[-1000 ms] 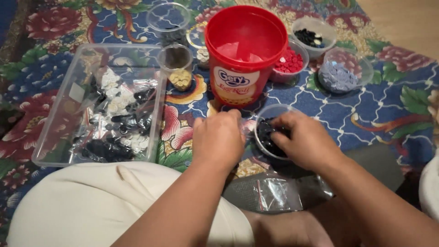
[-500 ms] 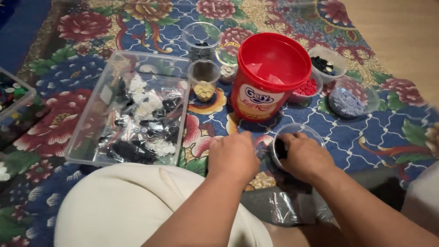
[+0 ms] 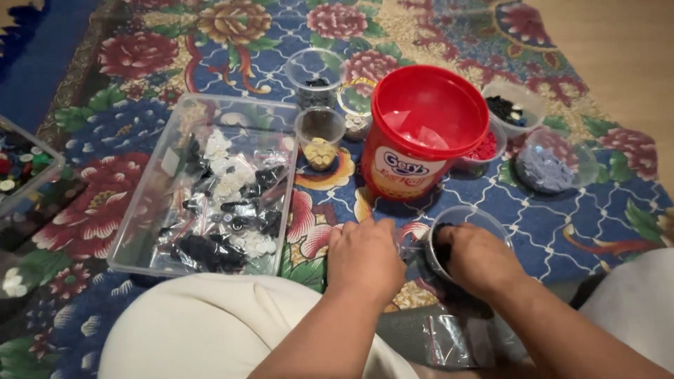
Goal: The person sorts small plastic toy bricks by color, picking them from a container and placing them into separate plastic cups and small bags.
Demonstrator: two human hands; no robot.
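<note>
The cup (image 3: 469,219) of dark pieces is set on the carpet (image 3: 140,56) near its front edge, before the red tub (image 3: 423,133). It is gripped by the right hand (image 3: 479,258). The left hand (image 3: 365,258), curled, is pressed against a clear bag (image 3: 414,249) beside it.

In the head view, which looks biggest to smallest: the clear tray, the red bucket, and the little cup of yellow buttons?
1. Clear tray
2. Red bucket
3. Cup of yellow buttons
The order looks plain, though the tray lies slightly nearer the camera.
</note>
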